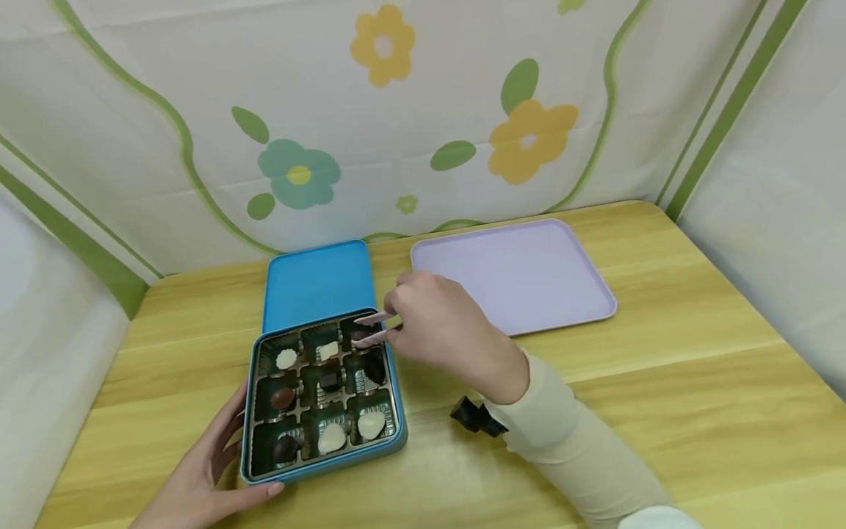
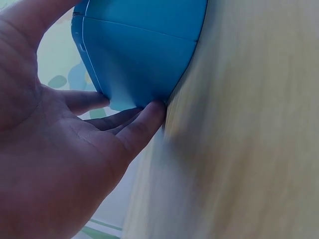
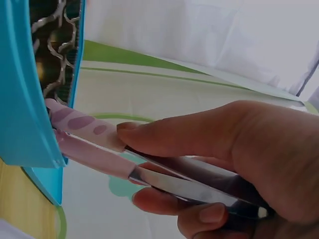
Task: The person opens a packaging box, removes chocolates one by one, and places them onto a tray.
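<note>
The box point(image 1: 350, 461) sits left on the table point(image 1: 661, 353), chocolates point(image 1: 333, 438) in it in 3 rows of 3. The lid point(image 1: 320, 283) lies just behind it, the tray point(image 1: 509, 272) to the lid's right. Left hand point(image 1: 210, 470): box's near left corner. Right hand point(image 1: 439, 323): right of the box, tongs point(image 1: 375, 318) at its far right corner.

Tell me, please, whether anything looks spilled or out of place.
Nothing stands out: the blue box holds its chocolates in separate compartments, the pink-tipped tweezers reach into one, and no spill or damage shows.
</note>
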`<state>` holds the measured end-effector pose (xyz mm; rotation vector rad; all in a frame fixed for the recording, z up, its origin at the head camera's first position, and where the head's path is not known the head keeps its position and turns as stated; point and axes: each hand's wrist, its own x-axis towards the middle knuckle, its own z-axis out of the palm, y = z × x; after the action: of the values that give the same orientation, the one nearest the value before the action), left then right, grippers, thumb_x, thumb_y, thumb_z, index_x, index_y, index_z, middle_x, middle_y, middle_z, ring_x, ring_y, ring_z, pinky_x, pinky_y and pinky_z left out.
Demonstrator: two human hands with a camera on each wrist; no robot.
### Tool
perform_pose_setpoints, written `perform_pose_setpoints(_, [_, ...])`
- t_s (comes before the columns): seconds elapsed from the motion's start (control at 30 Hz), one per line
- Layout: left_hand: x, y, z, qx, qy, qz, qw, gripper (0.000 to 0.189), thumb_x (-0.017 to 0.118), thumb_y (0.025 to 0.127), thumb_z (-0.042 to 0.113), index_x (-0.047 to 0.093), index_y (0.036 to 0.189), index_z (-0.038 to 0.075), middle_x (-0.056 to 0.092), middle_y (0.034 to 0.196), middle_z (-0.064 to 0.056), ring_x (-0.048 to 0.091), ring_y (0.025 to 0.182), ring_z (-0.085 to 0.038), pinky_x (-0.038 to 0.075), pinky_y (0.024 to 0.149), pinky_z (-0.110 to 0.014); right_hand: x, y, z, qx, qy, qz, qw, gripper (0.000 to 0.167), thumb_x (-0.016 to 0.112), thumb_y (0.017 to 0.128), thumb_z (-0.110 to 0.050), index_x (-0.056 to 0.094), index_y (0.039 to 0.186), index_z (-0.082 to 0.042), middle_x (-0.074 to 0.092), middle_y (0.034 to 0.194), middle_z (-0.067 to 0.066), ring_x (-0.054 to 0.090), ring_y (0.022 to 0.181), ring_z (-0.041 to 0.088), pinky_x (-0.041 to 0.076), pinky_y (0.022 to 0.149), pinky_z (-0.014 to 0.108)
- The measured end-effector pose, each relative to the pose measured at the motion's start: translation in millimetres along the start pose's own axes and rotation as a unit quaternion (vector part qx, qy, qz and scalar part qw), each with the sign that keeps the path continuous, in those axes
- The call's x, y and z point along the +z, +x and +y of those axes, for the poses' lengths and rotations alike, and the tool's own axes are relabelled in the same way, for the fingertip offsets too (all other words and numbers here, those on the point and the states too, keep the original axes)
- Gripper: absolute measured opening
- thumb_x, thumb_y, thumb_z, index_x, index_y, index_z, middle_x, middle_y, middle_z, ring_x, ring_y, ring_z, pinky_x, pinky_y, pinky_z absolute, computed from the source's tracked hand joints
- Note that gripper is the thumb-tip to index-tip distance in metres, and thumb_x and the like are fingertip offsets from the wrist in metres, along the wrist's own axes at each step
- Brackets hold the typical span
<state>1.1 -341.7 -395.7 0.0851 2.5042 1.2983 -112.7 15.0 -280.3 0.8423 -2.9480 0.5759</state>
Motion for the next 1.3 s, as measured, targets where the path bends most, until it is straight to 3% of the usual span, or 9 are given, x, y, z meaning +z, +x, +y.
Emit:
perform_pose_setpoints(0.1, [3.2, -2.3, -0.3, 0.001, -0.001, 0.004, 1.0000, 0.130, 0.091, 0.087, 0.014, -0.003, 0.172, 0.043, 0.017, 0.179, -0.019, 0.042, 0.148, -0.005, 0.048, 0.096, -0.012, 1.8, 3.6, -6.7, 0.007, -0.002, 0.003, 1.0000, 0.018, 0.084, 0.088, -0.011, 0.075, 0.073, -0.012, 0.061, 0.079, -0.002, 0.056, 0.074, 0.014, 0.052, 0.066, 0.032])
perform_pose_setpoints(0.17, [5.7, -1.8, 1.5, -0.003, -0.007, -0.001, 1.0000, 0.129, 0.090, 0.088, 0.015, -0.004, 0.172, 0.044, 0.015, 0.179, -0.018, 0.040, 0.153, -0.025, 0.048, 0.096, -0.012, 2.4, 6.3, -9.8, 0.014, 0.002, 0.006, 0.9999, 0.039, 0.078, 0.084, -0.002, 0.053, 0.059, -0.016, 0.044, 0.072, -0.003, 0.040, 0.068, 0.012, 0.039, 0.058, 0.029])
perform_pose_setpoints(0.27, [9.6, -0.2, 4.4, -0.007, -0.014, -0.007, 0.9999, 0.128, 0.089, 0.089, 0.016, -0.004, 0.172, 0.045, 0.014, 0.180, -0.018, 0.034, 0.154, -0.047, 0.047, 0.097, -0.012, 3.8, 8.5, -9.5, 0.018, 0.008, -0.002, 0.9998, 0.052, 0.070, 0.079, 0.006, 0.029, 0.060, -0.019, 0.028, 0.072, -0.002, 0.026, 0.068, 0.014, 0.026, 0.056, 0.029])
perform_pose_setpoints(0.33, [12.0, 0.0, 5.2, -0.008, -0.011, -0.004, 0.9999, 0.129, 0.090, 0.088, 0.017, -0.004, 0.171, 0.046, 0.015, 0.179, -0.017, 0.037, 0.153, -0.041, 0.046, 0.097, -0.011, 4.9, 7.9, -5.5, 0.012, 0.014, -0.010, 0.9998, 0.051, 0.074, 0.082, 0.003, 0.035, 0.059, -0.018, 0.032, 0.072, -0.001, 0.029, 0.069, 0.014, 0.029, 0.058, 0.029])
perform_pose_setpoints(0.53, [13.5, -0.2, 2.6, 0.013, 0.002, 0.012, 0.9998, 0.131, 0.093, 0.085, 0.015, -0.001, 0.173, 0.043, 0.020, 0.177, -0.021, 0.038, 0.136, 0.017, 0.045, 0.098, -0.012, 7.2, 5.7, 13.1, -0.009, 0.056, -0.020, 0.9982, 0.016, 0.084, 0.092, -0.014, 0.079, 0.077, -0.012, 0.072, 0.081, -0.002, 0.061, 0.083, 0.015, 0.052, 0.076, 0.033])
perform_pose_setpoints(0.63, [11.6, 1.4, 3.9, 0.012, -0.002, 0.010, 0.9999, 0.130, 0.092, 0.086, 0.015, -0.001, 0.173, 0.043, 0.019, 0.178, -0.020, 0.042, 0.146, -0.002, 0.044, 0.098, -0.011, 7.2, 3.8, 16.7, -0.002, 0.059, -0.014, 0.9982, 0.006, 0.085, 0.093, -0.017, 0.087, 0.094, -0.011, 0.081, 0.097, 0.001, 0.070, 0.095, 0.019, 0.058, 0.085, 0.037])
perform_pose_setpoints(0.77, [8.5, 2.7, 8.7, 0.013, -0.003, 0.011, 0.9998, 0.131, 0.092, 0.086, 0.015, -0.002, 0.172, 0.044, 0.018, 0.178, -0.021, 0.038, 0.151, -0.047, 0.043, 0.099, -0.010, 6.1, 3.2, 10.4, 0.008, 0.033, 0.006, 0.9994, 0.010, 0.085, 0.092, -0.021, 0.085, 0.089, -0.011, 0.078, 0.093, 0.003, 0.069, 0.089, 0.020, 0.058, 0.079, 0.037])
perform_pose_setpoints(1.0, [12.5, 3.7, 18.0, 0.031, -0.016, 0.017, 0.9992, 0.131, 0.094, 0.084, 0.016, 0.000, 0.173, 0.041, 0.019, 0.178, -0.024, 0.039, 0.150, -0.056, 0.043, 0.101, -0.010, 7.3, 12.4, 0.8, 0.010, 0.004, 0.001, 0.9999, 0.041, 0.081, 0.091, -0.014, 0.054, 0.060, -0.015, 0.052, 0.070, 0.000, 0.046, 0.066, 0.015, 0.042, 0.060, 0.031])
perform_pose_setpoints(1.3, [17.4, 4.9, 22.1, 0.041, -0.018, 0.024, 0.9987, 0.131, 0.093, 0.084, 0.013, 0.001, 0.174, 0.036, 0.020, 0.176, -0.029, 0.039, 0.149, -0.060, 0.043, 0.101, -0.010, 4.7, 18.5, 28.8, 0.038, 0.094, -0.008, 0.9948, 0.010, 0.084, 0.094, -0.020, 0.087, 0.089, -0.012, 0.082, 0.089, 0.000, 0.071, 0.091, 0.018, 0.059, 0.081, 0.035])
